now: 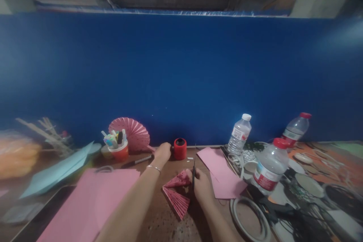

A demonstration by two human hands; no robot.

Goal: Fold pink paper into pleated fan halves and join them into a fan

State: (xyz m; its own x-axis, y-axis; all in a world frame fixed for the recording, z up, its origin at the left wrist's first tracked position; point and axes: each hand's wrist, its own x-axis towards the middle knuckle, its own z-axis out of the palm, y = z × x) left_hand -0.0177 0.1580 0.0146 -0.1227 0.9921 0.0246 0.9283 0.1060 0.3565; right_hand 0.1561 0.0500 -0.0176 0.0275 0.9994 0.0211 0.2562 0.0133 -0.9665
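My left hand (163, 152) reaches forward with curled fingers, beside a red cylindrical container (180, 149) with a dark open top. Something small and dark shows at its fingertips, too hidden to name. My right hand (202, 185) is closed around a pair of scissors (194, 176), whose dark blades point away from me. Against its fingers lies the upper end of a pleated pink paper piece (178, 193), dotted with dark specks and folded into two wings on the table. Behind my left hand leans an opened round pink paper fan (133, 132).
Pink sheets (99, 196) lie at left, blue paper (56, 174) farther left. A red cup (119, 151) holds several pens. At right are more pink paper (221, 174), bottles (239, 134), a coiled cable (251, 219) and clutter. A blue panel (181, 75) stands behind.
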